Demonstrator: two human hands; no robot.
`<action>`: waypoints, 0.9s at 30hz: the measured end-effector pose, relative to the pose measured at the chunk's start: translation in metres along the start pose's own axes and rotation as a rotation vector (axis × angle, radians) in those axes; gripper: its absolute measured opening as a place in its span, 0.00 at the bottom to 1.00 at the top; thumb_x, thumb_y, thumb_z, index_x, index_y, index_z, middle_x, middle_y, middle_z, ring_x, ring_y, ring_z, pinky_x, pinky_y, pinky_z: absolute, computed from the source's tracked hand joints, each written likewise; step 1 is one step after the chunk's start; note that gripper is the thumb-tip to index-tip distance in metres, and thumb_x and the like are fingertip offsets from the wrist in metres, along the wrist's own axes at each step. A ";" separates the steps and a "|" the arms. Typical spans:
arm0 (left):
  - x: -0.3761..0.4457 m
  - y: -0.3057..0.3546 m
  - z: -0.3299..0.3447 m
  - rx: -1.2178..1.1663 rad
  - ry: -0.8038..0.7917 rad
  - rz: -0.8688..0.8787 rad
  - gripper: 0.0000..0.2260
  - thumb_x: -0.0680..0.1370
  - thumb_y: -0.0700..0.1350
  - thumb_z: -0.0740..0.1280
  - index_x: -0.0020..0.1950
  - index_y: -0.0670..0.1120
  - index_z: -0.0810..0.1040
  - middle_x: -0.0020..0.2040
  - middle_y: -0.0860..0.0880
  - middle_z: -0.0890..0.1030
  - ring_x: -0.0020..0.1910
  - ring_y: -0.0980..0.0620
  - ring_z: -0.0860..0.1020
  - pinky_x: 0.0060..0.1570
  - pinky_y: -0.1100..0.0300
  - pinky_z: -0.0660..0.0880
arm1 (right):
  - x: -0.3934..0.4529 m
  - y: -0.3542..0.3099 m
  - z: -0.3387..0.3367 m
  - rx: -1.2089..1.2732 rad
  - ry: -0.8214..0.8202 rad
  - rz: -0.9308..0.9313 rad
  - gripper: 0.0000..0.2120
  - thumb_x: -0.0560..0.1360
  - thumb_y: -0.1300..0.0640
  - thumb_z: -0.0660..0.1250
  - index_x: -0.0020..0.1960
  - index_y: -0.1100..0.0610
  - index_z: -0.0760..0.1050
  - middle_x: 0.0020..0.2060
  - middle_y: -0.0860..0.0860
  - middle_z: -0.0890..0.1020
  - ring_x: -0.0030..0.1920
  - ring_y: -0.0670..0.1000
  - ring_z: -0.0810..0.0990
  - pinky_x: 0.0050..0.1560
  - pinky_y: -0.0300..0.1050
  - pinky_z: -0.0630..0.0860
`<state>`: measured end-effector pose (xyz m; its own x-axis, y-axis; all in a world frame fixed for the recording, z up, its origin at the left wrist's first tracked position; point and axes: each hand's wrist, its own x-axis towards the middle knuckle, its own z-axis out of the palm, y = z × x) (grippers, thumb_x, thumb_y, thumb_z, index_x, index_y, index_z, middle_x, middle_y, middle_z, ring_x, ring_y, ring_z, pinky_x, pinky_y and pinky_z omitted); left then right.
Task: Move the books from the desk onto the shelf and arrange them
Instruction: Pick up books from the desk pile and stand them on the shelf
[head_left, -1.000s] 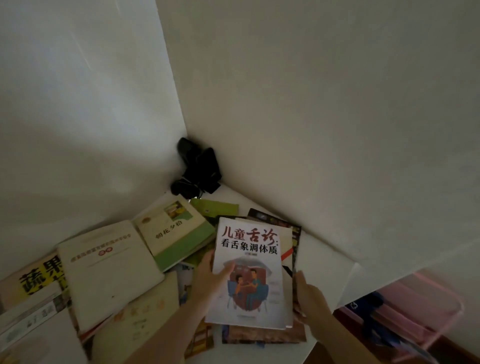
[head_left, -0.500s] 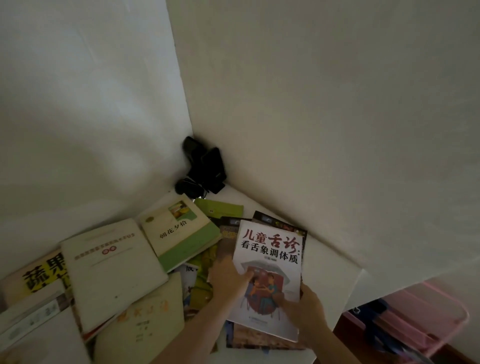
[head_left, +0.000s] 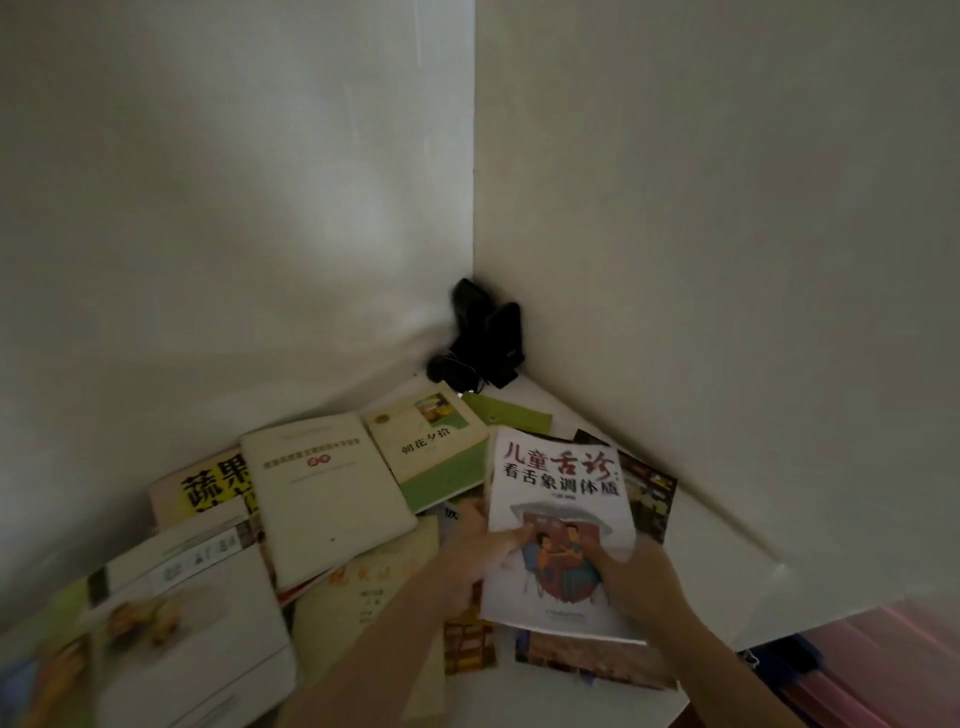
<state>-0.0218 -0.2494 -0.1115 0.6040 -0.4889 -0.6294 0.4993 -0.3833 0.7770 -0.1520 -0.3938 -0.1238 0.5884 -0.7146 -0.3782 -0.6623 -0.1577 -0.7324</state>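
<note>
White counter (head_left: 717, 545) wedged into the wall corner, carrying a loose overlapping spread of paperbacks. Biggest near the front-left edge: a white glossy cookbook with a food photo (head_left: 182, 639), blurred. Behind it a plain cream softcover with a small red mark (head_left: 324, 499), overlapping a yellow-and-black titled book (head_left: 208, 486) toward the left wall. A cream-and-green paperback (head_left: 431, 447) lies toward the back corner, just before a black bundle of small devices with cable (head_left: 483, 343) in the corner itself.

Task item: the white paperback with red and black Chinese title and cartoon cover (head_left: 561, 525), at the right side of the spread, tilted up off the dark covers below it. Left hand (head_left: 478, 551) grasps its left edge, thumb on the cover, the other fingers hidden behind the book. Right hand (head_left: 639, 577) clasps the lower right part, fingers on the cover.

Handling, judged: thin, light, floppy, glossy cover likely slick. Best gripped at the spine side or both long edges so it doesn't bend or fan open. Shelf not in view.
</note>
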 end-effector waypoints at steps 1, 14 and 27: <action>-0.009 0.000 -0.019 -0.038 0.015 0.035 0.27 0.73 0.47 0.75 0.67 0.47 0.65 0.58 0.46 0.80 0.50 0.46 0.83 0.47 0.47 0.82 | -0.006 -0.018 0.009 -0.012 -0.034 -0.086 0.10 0.76 0.48 0.69 0.53 0.52 0.76 0.43 0.51 0.81 0.42 0.50 0.80 0.40 0.39 0.75; -0.128 -0.041 -0.215 -0.273 0.599 0.126 0.22 0.77 0.45 0.70 0.66 0.51 0.62 0.56 0.43 0.79 0.45 0.43 0.83 0.36 0.50 0.81 | -0.054 -0.158 0.163 -0.190 -0.689 -0.380 0.22 0.76 0.40 0.66 0.61 0.54 0.75 0.57 0.52 0.82 0.51 0.52 0.82 0.48 0.45 0.81; -0.155 -0.159 -0.284 0.647 0.975 0.004 0.31 0.75 0.50 0.71 0.74 0.50 0.61 0.67 0.47 0.72 0.61 0.44 0.76 0.54 0.50 0.78 | -0.084 -0.131 0.211 0.050 -0.757 -0.290 0.01 0.78 0.49 0.65 0.49 0.44 0.74 0.44 0.44 0.81 0.45 0.45 0.81 0.42 0.39 0.78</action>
<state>-0.0184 0.1103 -0.1413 0.9659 0.2098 -0.1518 0.2570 -0.8480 0.4636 -0.0170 -0.1693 -0.1155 0.8995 0.0072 -0.4369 -0.4245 -0.2227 -0.8776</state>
